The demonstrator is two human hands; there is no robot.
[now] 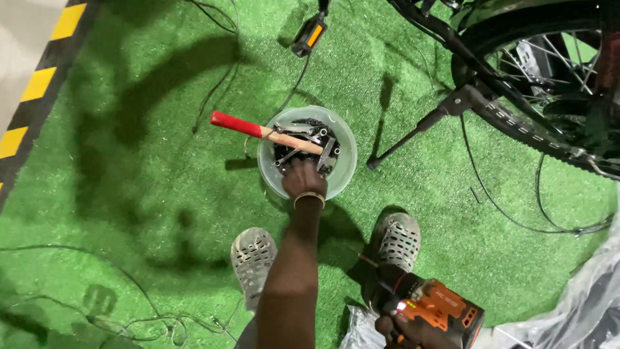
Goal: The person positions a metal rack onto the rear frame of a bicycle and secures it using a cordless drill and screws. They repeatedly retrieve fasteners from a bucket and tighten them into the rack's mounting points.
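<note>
My left hand reaches down into a pale round bucket on the green turf, its fingers buried among dark metal tools and parts, so I cannot see what they grip. A hammer with a red and wooden handle lies across the bucket's rim, its head inside. My right hand, at the bottom edge, grips an orange and black cordless drill whose small light glows and whose bit points up and left. My two grey perforated shoes stand just below the bucket.
A bicycle's rear wheel and kickstand fill the upper right, a pedal at top centre. Thin black cables trail over the turf. Clear plastic sheeting lies at lower right. A yellow-black hazard stripe borders the left.
</note>
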